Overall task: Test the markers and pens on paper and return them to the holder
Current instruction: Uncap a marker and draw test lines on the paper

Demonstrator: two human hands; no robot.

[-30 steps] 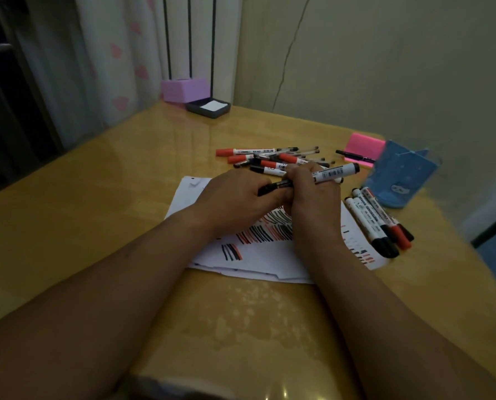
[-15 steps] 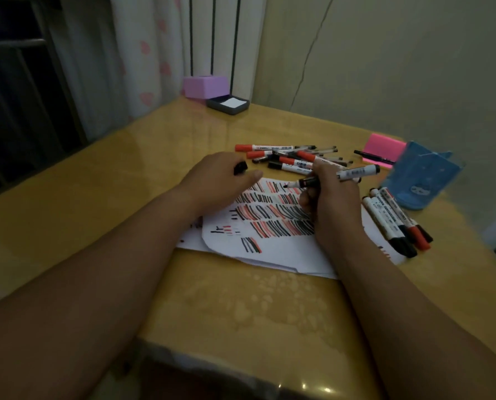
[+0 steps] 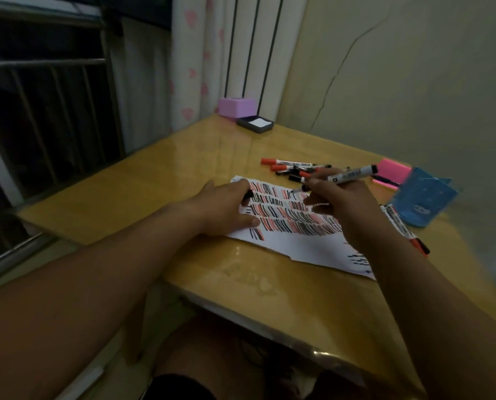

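Observation:
My right hand point(image 3: 339, 203) grips an uncapped black-ended white marker point(image 3: 353, 175), its tip down at the upper rows of the white paper point(image 3: 293, 243). Red and black strokes cover that sheet. My left hand point(image 3: 226, 209) rests on the paper's left part and pinches the black cap point(image 3: 248, 196) between thumb and fingers. A pile of red and black markers point(image 3: 293, 167) lies beyond the paper. Two more markers point(image 3: 400, 226) lie to the right of my right wrist. The blue holder point(image 3: 423, 200) lies at the far right.
A pink notepad point(image 3: 392, 171) with a black pen across it lies behind the holder. A purple box point(image 3: 236, 106) and a dark tray with white notes point(image 3: 255, 124) sit at the table's far corner. A window with bars is on the left, a wall on the right.
The cap has come off the marker and stays in my left hand. My left hand settled onto the paper. My right hand brought the marker tip down to the sheet. The view shifted left.

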